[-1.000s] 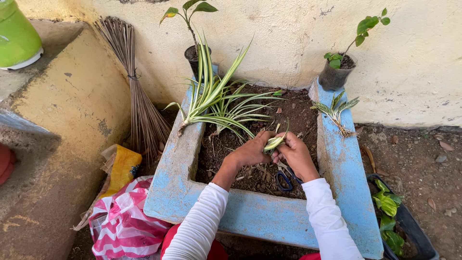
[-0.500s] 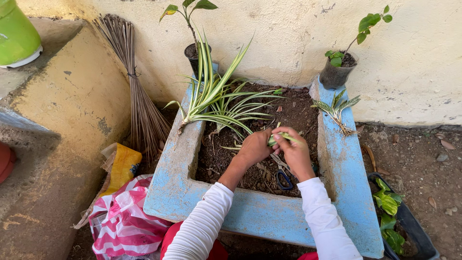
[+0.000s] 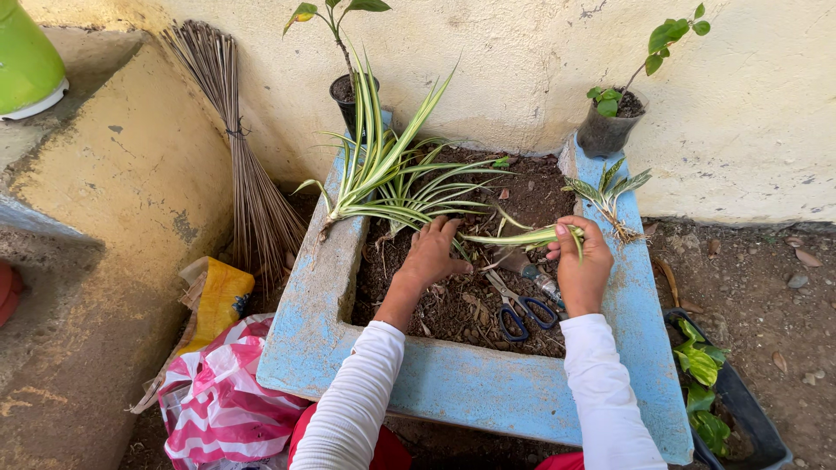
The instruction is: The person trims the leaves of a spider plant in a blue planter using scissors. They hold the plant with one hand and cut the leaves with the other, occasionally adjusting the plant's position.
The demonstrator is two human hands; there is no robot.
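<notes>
Over the dark soil (image 3: 453, 300) of the blue planter (image 3: 322, 296), your right hand (image 3: 582, 270) is closed around a striped green cutting (image 3: 514, 237), held level. Your left hand (image 3: 433, 252) presses flat, fingers loosely spread, into the dirt beside it (scissors (image 3: 521, 309) lie just below). Bigger spider plants (image 3: 383, 178) fan out behind.

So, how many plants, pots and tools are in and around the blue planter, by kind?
Spider plants: 3 — large clump, plantlet in right hand, one on the rim
Potted plants: 2
Scissors: 1
Broom: 1
Total: 7
</notes>
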